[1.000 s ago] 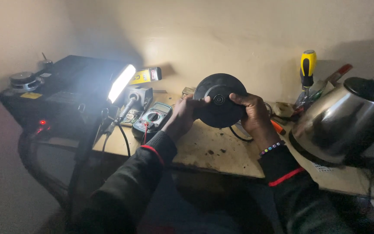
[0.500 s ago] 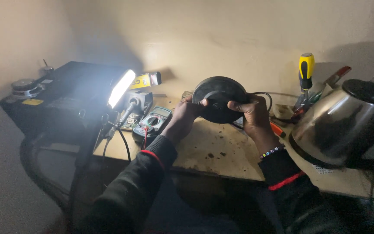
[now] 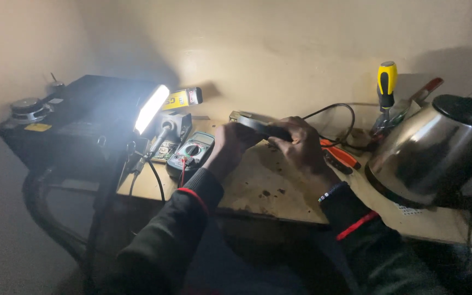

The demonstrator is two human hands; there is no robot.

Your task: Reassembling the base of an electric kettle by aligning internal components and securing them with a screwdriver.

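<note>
Both my hands hold a round black base disc [image 3: 263,127], tipped nearly flat and seen edge-on just above the worn wooden bench [image 3: 269,186]. My left hand [image 3: 229,143] grips its near left rim. Fingers of my right hand [image 3: 300,143] curl over its right side. A black cord [image 3: 334,109] loops up from behind my right hand toward the wall. Both sleeves are dark with a red cuff band.
A shiny steel kettle [image 3: 427,150] lies tilted at the right. A yellow-handled screwdriver [image 3: 386,82] stands behind it, and orange-handled pliers [image 3: 338,155] lie beside my right hand. A multimeter [image 3: 192,152], a bright lamp [image 3: 149,108] and a black box [image 3: 77,117] fill the left.
The black disc has tipped from facing me, upright, down to nearly flat and lower over the bench. Both hands have stayed on it and dropped with it.
</note>
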